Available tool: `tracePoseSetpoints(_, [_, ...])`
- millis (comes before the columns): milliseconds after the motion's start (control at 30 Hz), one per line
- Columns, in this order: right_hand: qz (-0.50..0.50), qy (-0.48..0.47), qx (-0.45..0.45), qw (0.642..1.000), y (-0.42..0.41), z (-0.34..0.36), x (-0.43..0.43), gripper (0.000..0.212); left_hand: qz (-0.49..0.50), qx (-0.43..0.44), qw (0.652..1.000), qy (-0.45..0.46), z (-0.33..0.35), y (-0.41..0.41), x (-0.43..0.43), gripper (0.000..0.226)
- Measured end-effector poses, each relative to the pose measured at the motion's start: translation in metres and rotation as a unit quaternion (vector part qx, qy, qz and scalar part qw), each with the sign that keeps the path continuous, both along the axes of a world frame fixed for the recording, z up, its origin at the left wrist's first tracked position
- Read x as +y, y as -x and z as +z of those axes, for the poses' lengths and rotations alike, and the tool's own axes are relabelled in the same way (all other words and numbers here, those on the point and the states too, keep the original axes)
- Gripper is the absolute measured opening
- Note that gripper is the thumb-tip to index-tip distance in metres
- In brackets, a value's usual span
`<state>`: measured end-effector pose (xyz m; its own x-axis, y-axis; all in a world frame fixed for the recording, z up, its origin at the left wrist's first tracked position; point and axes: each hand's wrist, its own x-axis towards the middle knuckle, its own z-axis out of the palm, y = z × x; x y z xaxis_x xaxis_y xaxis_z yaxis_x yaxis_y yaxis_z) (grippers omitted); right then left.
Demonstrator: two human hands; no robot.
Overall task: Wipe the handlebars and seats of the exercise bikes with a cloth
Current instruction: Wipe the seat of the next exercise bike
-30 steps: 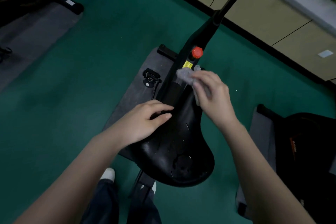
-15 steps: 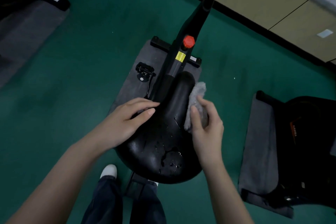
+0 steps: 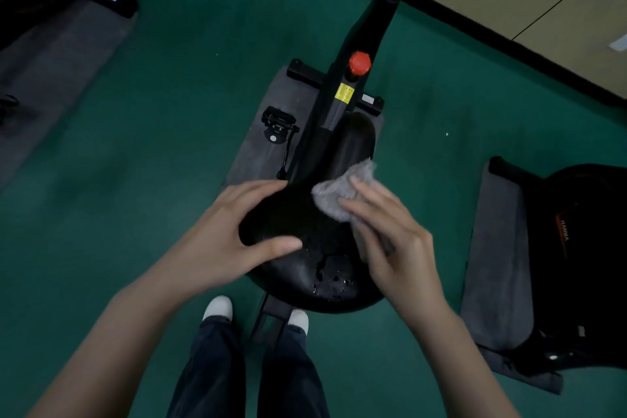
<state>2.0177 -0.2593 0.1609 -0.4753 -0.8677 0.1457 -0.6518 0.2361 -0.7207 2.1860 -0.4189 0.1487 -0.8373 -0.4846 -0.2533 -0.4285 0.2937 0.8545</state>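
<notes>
Two hands at work on one black bike seat [image 3: 325,295], which sits mid-scene on its post, nose pointing far. Item one: left hand [image 3: 217,241], on the seat's left flank, thumb laid across the top and fingers bent together round the left edge, steadying it. Item two: right hand [image 3: 397,244], holding a grey cloth [image 3: 334,195] against the seat's right side near the narrow nose, fingers slightly spread on top of it and the thumb pinching a fold from below. Item three: water droplets [image 3: 334,278], beaded on the wide near part of the seat. Item four: red knob [image 3: 360,62] and yellow label [image 3: 344,94] on the black frame beyond the nose. Item five: pedal [image 3: 278,124], left of the frame, above a grey mat [image 3: 258,153]. Item six: second bike [image 3: 576,248], at right on its own mat. Step in hand, by judgement: wiping the seat, partly done. Next move likely calls for drawing the cloth toward the near end, over the droplets, with the left hand bracing; handlebars lie out of view.
</notes>
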Motion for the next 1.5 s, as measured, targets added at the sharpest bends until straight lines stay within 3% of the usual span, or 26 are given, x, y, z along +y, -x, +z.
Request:
tracePoseSetpoints(100, [-0.07, 0.005, -0.014, 0.997, -0.007, 0.0, -0.013, 0.026, -0.026, -0.013, 0.999, -0.013, 0.0, -0.007, 0.004, 0.104])
tracePoseSetpoints(233, [0.001, 0.006, -0.011, 1.0, -0.025, 0.0, -0.003, 0.025, -0.05, -0.005, 0.999, 0.004, -0.003, -0.008, 0.008, 0.12])
tracePoseSetpoints(367, [0.007, 0.011, 0.007, 1.0, -0.023, 0.0, 0.029, 0.025, -0.051, 0.005, 0.999, 0.018, -0.003, -0.009, 0.008, 0.123])
tracePoseSetpoints(433, [-0.067, 0.002, 0.015, 0.998, -0.017, -0.002, 0.033, 0.025, -0.048, 0.007, 0.999, 0.024, -0.003, -0.01, 0.008, 0.122])
tracePoseSetpoints(533, [-0.164, -0.008, -0.052, 0.985, -0.008, -0.005, 0.017, 0.025, -0.042, 0.006, 0.999, 0.032, -0.002, -0.008, 0.007, 0.12])
tracePoseSetpoints(800, [-0.114, 0.027, -0.047, 0.992, -0.013, -0.01, 0.041, 0.026, -0.026, 0.007, 0.999, 0.021, -0.007, -0.007, 0.008, 0.116])
tracePoseSetpoints(1000, [-0.116, -0.01, -0.198, 0.973, 0.033, -0.028, 0.009, 0.025, -0.014, 0.018, 1.0, 0.022, -0.011, -0.008, 0.007, 0.113])
tracePoseSetpoints(1167, [-0.1, -0.043, -0.388, 0.915, 0.054, -0.048, 0.001, 0.026, -0.01, 0.033, 0.999, 0.022, -0.013, -0.008, 0.008, 0.11])
tracePoseSetpoints(1400, [-0.182, 0.032, -0.384, 0.905, 0.023, -0.05, 0.059, 0.021, -0.005, 0.049, 0.998, 0.033, -0.011, -0.008, 0.011, 0.108])
tracePoseSetpoints(1500, [-0.25, 0.062, -0.394, 0.882, 0.011, -0.056, 0.06, 0.019, 0.009, 0.047, 0.998, 0.036, -0.01, -0.01, 0.013, 0.11])
